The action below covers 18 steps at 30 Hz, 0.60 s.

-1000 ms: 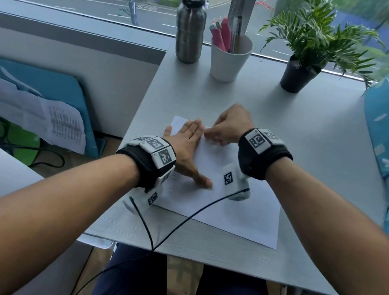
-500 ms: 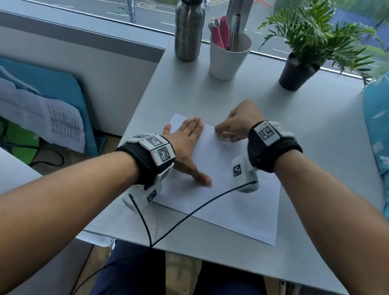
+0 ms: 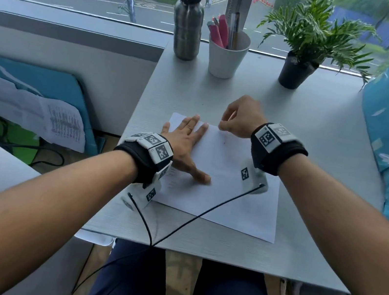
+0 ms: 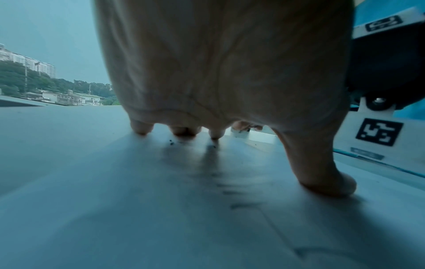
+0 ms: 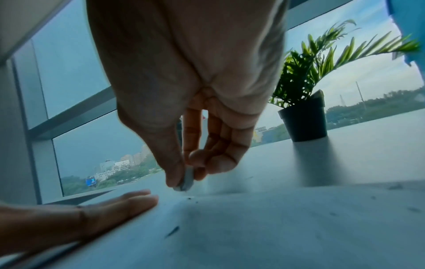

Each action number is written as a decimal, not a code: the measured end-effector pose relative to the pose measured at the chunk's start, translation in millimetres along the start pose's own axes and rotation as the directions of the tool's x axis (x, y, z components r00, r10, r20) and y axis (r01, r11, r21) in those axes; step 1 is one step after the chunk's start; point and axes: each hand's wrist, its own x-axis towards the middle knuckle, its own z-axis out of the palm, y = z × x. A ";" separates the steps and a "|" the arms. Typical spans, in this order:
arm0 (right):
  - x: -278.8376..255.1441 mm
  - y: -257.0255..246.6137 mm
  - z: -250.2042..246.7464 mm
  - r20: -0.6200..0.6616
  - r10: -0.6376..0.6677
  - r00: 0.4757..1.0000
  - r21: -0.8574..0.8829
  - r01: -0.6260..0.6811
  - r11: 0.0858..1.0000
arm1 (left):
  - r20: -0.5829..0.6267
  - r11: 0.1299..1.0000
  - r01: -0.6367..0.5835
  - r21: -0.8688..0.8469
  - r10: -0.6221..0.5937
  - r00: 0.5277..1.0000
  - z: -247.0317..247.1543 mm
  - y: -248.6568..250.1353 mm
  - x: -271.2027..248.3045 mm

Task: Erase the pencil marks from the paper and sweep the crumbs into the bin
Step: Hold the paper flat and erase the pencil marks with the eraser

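Nearest, on the grey table (image 3: 321, 122): a white sheet of paper (image 3: 222, 190), lying flat, near edge just short of the table's near edge. On its left part, left hand (image 3: 184, 143) pressed flat, fingers straight and spread, thumb (image 3: 199, 175) out to the right. Under that palm, faint smudged pencil marks (image 4: 230, 183). At the paper's far edge, just right of the left fingertips, right hand (image 3: 239, 118) curled, pinching a small pale eraser (image 5: 186, 179) between thumb and fingers, tip down on the sheet. Around it, dark crumbs (image 5: 172, 231) scattered on the paper. Farther off, by the window: steel bottle (image 3: 187, 25) at left, white cup of pens (image 3: 226, 52) in the middle, potted plant (image 3: 296, 71) at right.
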 end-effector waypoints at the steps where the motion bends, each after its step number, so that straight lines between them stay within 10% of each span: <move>1: -3.6 0.4 0.2 -0.015 -0.040 0.999 -0.010 0.040 0.999 | 0.004 1.000 -0.004 0.004 0.004 1.000 0.3 0.0 0.5; 8: -41.9 -13.3 27.2 0.138 -0.260 0.956 -0.039 0.267 0.963 | 0.012 1.000 0.010 0.016 -0.010 1.000 0.3 -0.7 5.2; 13: -13.8 -1.3 9.8 0.007 -0.139 0.990 -0.037 0.139 0.990 | 0.004 1.000 0.014 0.021 -0.014 1.000 2.4 1.8 3.4; 18: -32.5 -17.7 24.4 0.153 -0.253 0.955 -0.072 0.266 0.961 | -0.003 1.000 0.009 0.022 -0.009 1.000 1.9 0.2 6.0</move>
